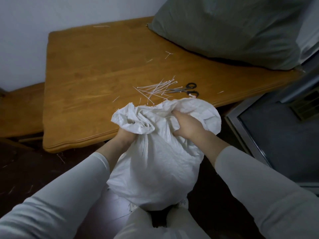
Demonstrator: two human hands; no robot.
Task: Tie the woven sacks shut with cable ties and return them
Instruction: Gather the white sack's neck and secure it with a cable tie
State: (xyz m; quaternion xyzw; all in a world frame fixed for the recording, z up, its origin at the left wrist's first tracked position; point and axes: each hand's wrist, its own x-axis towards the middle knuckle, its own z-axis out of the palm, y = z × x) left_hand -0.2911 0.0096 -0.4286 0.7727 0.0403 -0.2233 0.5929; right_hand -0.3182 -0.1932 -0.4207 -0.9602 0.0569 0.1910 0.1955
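Orange-brown wooden table (82, 69) against a pale wall. The crumpled white woven plastic sack (155, 169) stands neck-up at the table's near edge. Left hand (126, 134) and right hand (187, 125) each clench bunched neck fabric. The loose pile of thin white cable ties (156, 89) lies straight beyond the grip. I judge the right hand marginally nearer.

**Both hands gather the neck of a white woven sack**

A full white woven sack (155, 163) stands in front of the person, at the near edge of the wooden bench (89, 69). The left hand (125, 135) and right hand (187, 125) both grip its crumpled mouth. On the bench lie a loose pile of white cable ties (158, 89), touching black-handled scissors (185, 90). A grey-green sack (227, 28) rests at the far right of the bench.
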